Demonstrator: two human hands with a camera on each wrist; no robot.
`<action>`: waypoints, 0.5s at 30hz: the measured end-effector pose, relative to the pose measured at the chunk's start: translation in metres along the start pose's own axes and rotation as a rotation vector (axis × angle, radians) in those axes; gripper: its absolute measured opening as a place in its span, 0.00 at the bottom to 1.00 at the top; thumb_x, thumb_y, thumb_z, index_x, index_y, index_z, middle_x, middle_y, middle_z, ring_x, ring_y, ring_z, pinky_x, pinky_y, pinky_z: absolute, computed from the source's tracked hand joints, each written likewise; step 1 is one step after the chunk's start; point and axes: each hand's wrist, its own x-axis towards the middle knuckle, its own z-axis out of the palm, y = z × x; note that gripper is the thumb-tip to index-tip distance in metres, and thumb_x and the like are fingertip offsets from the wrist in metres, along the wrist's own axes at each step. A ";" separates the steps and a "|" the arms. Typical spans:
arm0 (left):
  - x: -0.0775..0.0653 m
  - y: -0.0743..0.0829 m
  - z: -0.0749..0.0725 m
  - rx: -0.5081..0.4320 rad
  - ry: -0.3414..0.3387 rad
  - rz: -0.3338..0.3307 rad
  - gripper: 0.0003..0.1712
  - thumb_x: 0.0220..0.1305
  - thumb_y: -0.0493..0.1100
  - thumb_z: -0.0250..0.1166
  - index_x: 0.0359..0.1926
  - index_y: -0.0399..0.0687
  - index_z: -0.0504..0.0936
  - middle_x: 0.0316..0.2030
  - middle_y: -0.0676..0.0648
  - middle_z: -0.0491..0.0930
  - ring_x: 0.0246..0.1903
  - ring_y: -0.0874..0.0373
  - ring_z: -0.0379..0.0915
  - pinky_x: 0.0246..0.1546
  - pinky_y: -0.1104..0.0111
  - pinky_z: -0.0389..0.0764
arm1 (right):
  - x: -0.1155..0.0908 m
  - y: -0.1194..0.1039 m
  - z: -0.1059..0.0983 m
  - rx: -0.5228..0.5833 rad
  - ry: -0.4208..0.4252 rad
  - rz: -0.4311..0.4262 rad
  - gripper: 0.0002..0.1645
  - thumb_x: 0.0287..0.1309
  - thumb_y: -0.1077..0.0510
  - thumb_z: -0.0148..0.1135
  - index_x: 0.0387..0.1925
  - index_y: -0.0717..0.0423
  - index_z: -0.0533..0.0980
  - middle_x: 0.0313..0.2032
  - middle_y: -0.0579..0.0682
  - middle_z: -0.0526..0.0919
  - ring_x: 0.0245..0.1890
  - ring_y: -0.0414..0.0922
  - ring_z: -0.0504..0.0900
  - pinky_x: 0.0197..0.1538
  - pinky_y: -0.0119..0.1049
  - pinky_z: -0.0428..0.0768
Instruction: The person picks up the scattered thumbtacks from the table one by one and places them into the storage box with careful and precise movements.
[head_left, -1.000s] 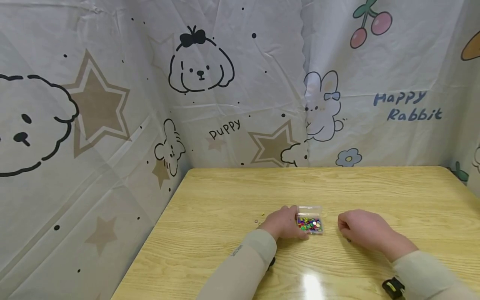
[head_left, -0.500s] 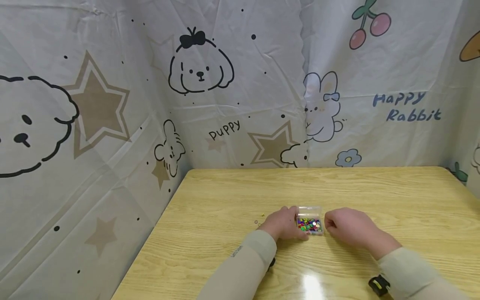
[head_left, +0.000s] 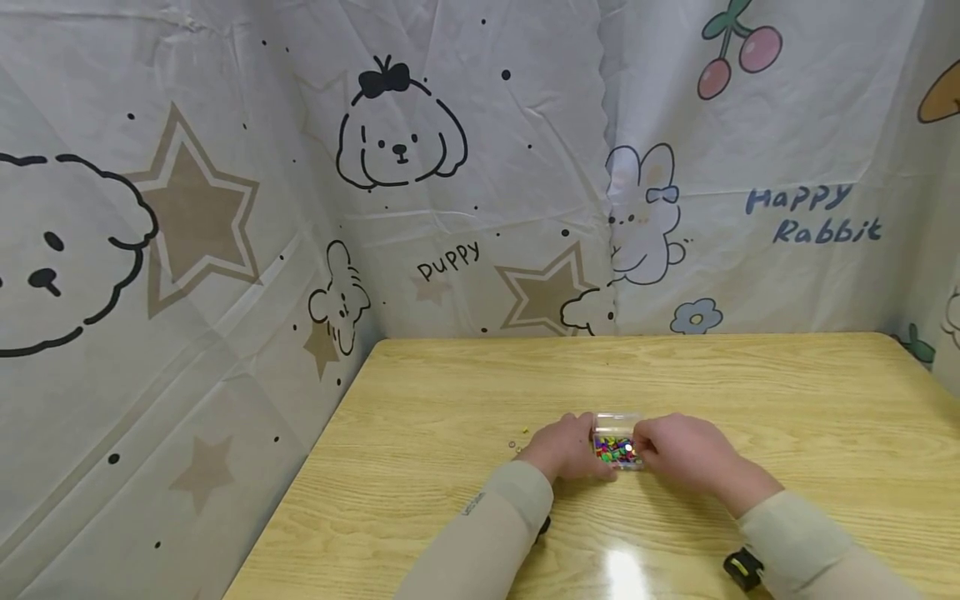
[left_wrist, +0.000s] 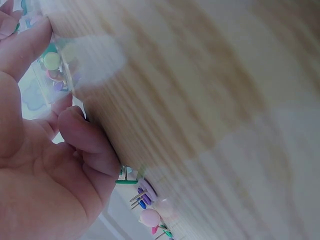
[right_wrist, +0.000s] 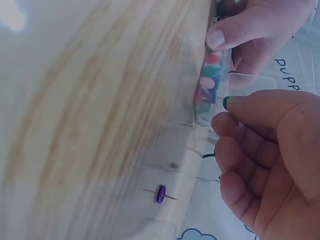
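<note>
A small clear plastic box (head_left: 619, 421) stands on the table with its lid raised at the back. Colourful thumbtacks (head_left: 615, 451) fill it. My left hand (head_left: 567, 448) grips the box's left end, thumb (right_wrist: 216, 38) at the front and fingers behind. My right hand (head_left: 688, 452) is at the box's right end. Between its thumb and index finger it pinches a green thumbtack (right_wrist: 225, 103), whose pin is hidden; its other fingers are curled in.
A purple thumbtack (right_wrist: 160, 194) lies on the wooden table (head_left: 420, 500) near my right hand. Several loose thumbtacks (left_wrist: 149, 217) lie left of my left hand. A printed cloth (head_left: 480, 167) hangs behind the table and along its left side.
My right hand has moved left across the table to the box's right end, now overlapping it in the head view. My left hand and the box have stayed put.
</note>
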 end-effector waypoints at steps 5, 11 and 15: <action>0.001 0.001 -0.001 -0.002 -0.002 0.000 0.30 0.43 0.66 0.73 0.40 0.62 0.69 0.32 0.54 0.68 0.27 0.59 0.66 0.28 0.66 0.70 | 0.002 0.000 0.002 -0.008 -0.005 -0.008 0.10 0.52 0.58 0.65 0.22 0.41 0.74 0.20 0.35 0.74 0.18 0.36 0.66 0.21 0.37 0.70; 0.002 0.001 0.001 0.012 -0.005 -0.006 0.31 0.43 0.67 0.73 0.40 0.61 0.68 0.33 0.54 0.68 0.27 0.59 0.66 0.28 0.66 0.70 | 0.002 0.000 0.003 -0.011 0.002 -0.030 0.09 0.51 0.58 0.65 0.22 0.41 0.76 0.21 0.36 0.76 0.18 0.35 0.67 0.21 0.38 0.71; 0.002 0.001 0.000 0.035 -0.009 -0.009 0.31 0.43 0.68 0.72 0.39 0.61 0.67 0.33 0.53 0.68 0.27 0.59 0.66 0.28 0.66 0.71 | 0.002 0.001 0.003 -0.017 -0.006 -0.036 0.08 0.52 0.57 0.66 0.23 0.41 0.78 0.22 0.36 0.78 0.19 0.34 0.69 0.22 0.38 0.72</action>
